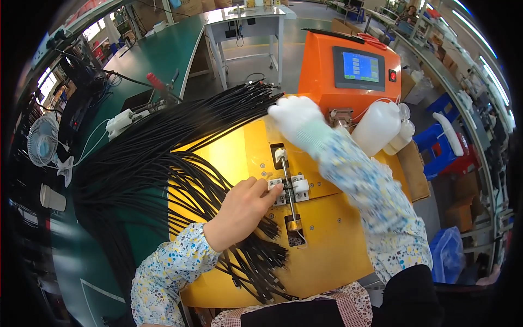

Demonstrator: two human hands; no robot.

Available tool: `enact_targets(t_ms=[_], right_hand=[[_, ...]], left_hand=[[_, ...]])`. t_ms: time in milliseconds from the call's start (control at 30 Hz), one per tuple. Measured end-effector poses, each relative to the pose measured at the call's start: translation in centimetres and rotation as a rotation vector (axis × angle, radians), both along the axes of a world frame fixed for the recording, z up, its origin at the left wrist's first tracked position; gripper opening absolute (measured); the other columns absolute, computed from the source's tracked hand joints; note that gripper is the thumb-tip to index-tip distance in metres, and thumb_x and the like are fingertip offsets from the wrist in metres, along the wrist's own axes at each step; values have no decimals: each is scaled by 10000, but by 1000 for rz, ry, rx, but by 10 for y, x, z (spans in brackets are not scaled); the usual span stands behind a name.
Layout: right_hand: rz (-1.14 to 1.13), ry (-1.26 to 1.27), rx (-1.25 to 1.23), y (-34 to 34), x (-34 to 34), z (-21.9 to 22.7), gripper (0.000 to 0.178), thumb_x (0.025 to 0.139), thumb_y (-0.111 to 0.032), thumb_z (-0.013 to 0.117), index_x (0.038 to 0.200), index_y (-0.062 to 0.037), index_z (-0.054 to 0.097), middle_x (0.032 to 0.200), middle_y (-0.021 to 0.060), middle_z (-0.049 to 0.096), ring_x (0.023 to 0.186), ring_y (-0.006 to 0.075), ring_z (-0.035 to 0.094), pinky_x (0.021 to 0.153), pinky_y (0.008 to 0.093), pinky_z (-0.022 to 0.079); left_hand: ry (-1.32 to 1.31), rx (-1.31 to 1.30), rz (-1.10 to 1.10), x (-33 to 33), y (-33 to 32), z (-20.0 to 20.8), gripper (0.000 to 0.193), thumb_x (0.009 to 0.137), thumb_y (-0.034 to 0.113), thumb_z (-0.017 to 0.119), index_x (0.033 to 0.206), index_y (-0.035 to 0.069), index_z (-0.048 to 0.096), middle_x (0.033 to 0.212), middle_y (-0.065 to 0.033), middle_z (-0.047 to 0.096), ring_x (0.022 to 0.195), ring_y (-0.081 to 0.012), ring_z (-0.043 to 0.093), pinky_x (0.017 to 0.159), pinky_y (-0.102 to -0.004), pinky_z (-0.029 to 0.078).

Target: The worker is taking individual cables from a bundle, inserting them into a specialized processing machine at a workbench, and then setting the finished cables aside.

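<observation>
Black cables (pixel 218 111) overlapping from frame left to centre could snag if one is tugged, while the left hand (pixel 239 210) bends at the central fixture (pixel 300 186) and the right hand (pixel 297 117) curls, upper centre, any grip unclear.

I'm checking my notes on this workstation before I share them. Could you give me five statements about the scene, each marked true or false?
1. The left hand is bare. True.
2. The right hand is bare too. False: the right hand is gloved in white.
3. Black cables lie partly over the yellow plate. True.
4. The machine with the lit screen is orange. True.
5. A fan stands right of the plate. False: the fan is on the left.
</observation>
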State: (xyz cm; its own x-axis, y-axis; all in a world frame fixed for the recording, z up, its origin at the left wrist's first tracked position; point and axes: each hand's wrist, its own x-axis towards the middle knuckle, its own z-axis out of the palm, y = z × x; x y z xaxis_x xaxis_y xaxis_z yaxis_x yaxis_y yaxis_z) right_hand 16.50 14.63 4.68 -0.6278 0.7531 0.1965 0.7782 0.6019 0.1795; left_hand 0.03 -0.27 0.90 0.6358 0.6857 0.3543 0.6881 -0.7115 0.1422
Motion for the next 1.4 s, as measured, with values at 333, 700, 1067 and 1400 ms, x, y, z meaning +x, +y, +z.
enact_targets(t_ms=[333,700,1067,1400], right_hand=[[33,-293,-264,61,-27,-14,156,838,-76,544,954,-47,644,956,135,681,945,291,670,780,418,540],[211,78,307,-14,23,29,50,789,-118,598,836,-116,615,811,31,604,843,211,617,741,340,491],[378,337,448,21,10,27,79,783,-129,605,860,-112,609,818,32,609,809,232,621,718,351,489],[438,525,-275,-92,42,11,148,790,-58,626,937,-55,611,884,122,604,815,318,612,692,405,512]], left_hand=[[-26,-15,-8,5,2,-2,414,719,-15,623,1128,51,651,841,-64,546,760,-219,541,683,-321,482],[-164,-146,59,3,8,-1,276,758,3,668,1033,24,645,851,-102,591,793,-266,559,729,-356,484],[-182,-168,97,2,12,-6,118,780,-4,660,882,22,608,908,-91,583,898,-289,539,835,-368,444],[-493,-310,-123,6,-8,55,840,818,115,729,1494,62,232,1357,-210,460,1321,-380,377,1054,-392,363]])
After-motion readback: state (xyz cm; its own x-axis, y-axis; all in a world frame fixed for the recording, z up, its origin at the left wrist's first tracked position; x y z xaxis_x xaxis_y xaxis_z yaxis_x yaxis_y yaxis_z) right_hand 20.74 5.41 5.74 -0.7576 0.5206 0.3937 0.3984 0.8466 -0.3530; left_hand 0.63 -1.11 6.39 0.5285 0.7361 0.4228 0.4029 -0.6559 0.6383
